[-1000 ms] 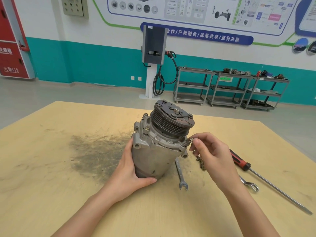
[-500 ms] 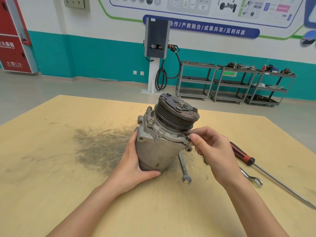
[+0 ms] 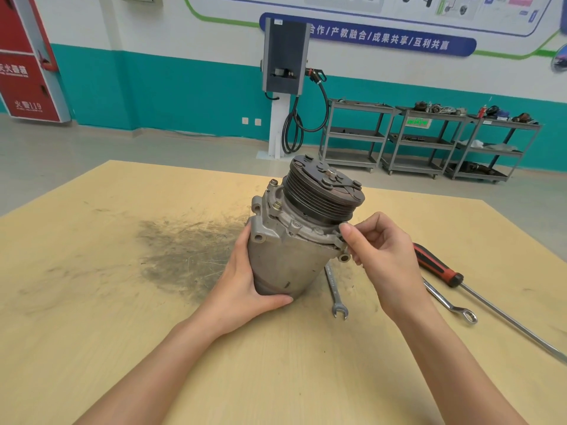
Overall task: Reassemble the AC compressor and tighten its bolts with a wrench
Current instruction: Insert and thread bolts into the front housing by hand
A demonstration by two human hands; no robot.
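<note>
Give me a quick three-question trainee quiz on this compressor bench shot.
1. True or false: the left hand holds the compressor body.
2. Where do the right hand fingertips pinch? A) pulley face B) flange edge C) screwdriver
3. Fill in: the open-end wrench lies on the ____.

Key: 1 true. 2 B; what they pinch is hidden. 3 table; the screwdriver lies there too.

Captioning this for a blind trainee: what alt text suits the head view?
A person's left hand steadies an upright AC compressor on a wooden table while the right hand pinches at its flange. A wrench and a red-handled screwdriver lie nearby.
</note>
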